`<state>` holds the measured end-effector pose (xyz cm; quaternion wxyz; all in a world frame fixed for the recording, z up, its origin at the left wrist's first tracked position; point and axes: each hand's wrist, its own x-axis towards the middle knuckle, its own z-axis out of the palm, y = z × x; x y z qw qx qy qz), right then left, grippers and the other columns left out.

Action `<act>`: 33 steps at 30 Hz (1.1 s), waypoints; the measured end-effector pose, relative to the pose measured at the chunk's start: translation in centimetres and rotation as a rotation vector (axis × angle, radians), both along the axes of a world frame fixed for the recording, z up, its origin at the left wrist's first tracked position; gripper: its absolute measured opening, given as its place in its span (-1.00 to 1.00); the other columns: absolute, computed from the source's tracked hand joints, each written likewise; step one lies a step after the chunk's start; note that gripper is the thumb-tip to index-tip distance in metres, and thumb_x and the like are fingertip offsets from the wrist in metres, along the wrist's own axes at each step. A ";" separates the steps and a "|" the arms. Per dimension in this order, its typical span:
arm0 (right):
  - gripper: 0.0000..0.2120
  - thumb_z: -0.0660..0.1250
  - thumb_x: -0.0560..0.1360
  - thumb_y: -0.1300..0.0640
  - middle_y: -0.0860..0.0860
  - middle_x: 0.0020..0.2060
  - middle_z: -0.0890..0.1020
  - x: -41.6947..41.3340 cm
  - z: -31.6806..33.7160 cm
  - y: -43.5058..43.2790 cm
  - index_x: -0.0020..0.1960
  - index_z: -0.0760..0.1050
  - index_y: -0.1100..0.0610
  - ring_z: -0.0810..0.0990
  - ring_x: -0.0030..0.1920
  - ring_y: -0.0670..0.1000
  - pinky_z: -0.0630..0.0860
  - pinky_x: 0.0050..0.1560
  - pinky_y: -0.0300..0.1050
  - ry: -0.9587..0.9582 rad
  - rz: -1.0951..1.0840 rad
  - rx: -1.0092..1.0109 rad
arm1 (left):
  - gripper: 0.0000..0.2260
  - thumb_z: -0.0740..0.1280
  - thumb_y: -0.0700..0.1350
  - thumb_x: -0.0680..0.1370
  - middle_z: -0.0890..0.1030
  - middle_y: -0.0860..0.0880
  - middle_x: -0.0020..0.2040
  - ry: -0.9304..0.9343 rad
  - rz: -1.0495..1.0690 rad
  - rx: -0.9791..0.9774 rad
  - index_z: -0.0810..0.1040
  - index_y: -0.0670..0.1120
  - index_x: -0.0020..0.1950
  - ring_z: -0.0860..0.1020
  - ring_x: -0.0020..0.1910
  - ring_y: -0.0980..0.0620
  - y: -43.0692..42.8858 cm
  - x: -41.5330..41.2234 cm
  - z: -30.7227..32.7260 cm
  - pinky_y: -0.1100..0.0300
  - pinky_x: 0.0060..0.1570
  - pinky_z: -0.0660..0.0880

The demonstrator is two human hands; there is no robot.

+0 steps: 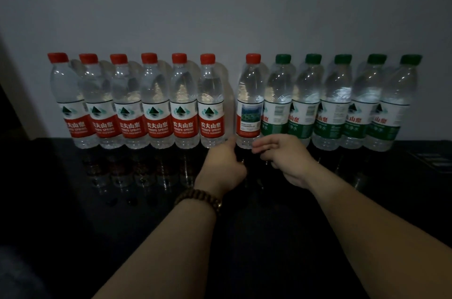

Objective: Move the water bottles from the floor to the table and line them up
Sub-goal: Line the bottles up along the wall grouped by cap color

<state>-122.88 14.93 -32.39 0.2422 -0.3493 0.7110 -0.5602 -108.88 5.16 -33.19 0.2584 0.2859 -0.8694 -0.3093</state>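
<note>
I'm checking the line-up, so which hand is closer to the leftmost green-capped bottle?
Right. The right hand is just in front of the base of the leftmost green-capped bottle; the left hand is farther left, before the gap in the red-capped bottles.

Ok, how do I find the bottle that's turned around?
On the dark table, a row of bottles lines the wall. Go to where red caps meet green. The last red-capped bottle alone shows a little picture, with a gap on its left.
</note>
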 end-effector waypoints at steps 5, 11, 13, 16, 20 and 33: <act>-0.58 0.25 0.43 0.50 -0.07 -0.11 0.72 0.2 -0.9 -1.3 -0.02 0.67 0.05 0.67 -0.07 -0.14 0.52 -0.16 -0.44 0.202 -0.136 -0.069 | -0.35 0.44 -0.31 0.40 0.62 -0.04 0.30 0.093 0.022 -0.098 0.45 -0.04 0.49 0.52 0.26 0.06 -0.5 -0.2 -0.4 0.65 -0.04 0.24; -0.56 0.30 0.43 0.42 0.08 0.11 0.71 0.9 -0.9 -1.6 0.23 0.67 0.14 0.64 0.16 0.07 0.56 0.28 -0.07 0.524 -0.279 -0.038 | -0.47 0.35 -0.37 0.41 0.67 -0.08 0.23 0.232 0.152 -0.130 0.58 -0.11 0.38 0.42 0.07 0.22 0.0 -0.7 -0.2 0.77 -0.25 0.17; -0.51 0.31 0.42 0.41 0.09 0.16 0.70 1.0 -0.9 -1.5 0.29 0.64 0.12 0.64 0.21 0.09 0.54 0.29 -0.10 0.534 -0.274 -0.041 | -0.43 0.34 -0.37 0.41 0.67 0.00 0.21 0.218 0.099 -0.125 0.56 -0.05 0.41 0.45 0.08 0.28 0.2 -0.7 0.0 0.74 -0.20 0.22; -0.38 0.28 0.40 0.40 0.11 0.27 0.65 0.9 -1.0 -1.5 0.42 0.54 0.05 0.58 0.32 0.13 0.52 0.35 -0.01 0.500 -0.188 -0.026 | -0.34 0.34 -0.40 0.39 0.62 0.21 0.00 0.187 -0.001 -0.047 0.51 0.00 0.46 0.50 -0.13 0.47 0.2 -0.5 0.0 0.67 -0.17 0.34; -0.23 0.26 0.37 0.41 0.09 0.39 0.56 0.5 -1.2 -1.7 0.54 0.38 -0.03 0.51 0.41 0.13 0.49 0.40 0.09 0.445 -0.102 0.036 | -0.21 0.34 -0.34 0.42 0.61 0.04 0.27 0.023 -0.013 -0.004 0.27 0.10 0.61 0.52 0.01 0.26 -0.1 -0.7 0.2 0.33 0.00 0.49; -0.17 0.19 0.32 0.47 -0.04 0.43 0.53 -0.2 -1.8 -2.3 0.53 0.39 -0.04 0.47 0.44 -0.02 0.44 0.43 0.00 0.332 -0.051 -0.004 | -0.29 0.27 -0.38 0.41 0.58 0.05 0.32 0.177 0.070 0.183 0.43 0.06 0.52 0.53 0.19 0.09 -0.2 -0.8 0.3 0.27 0.07 0.54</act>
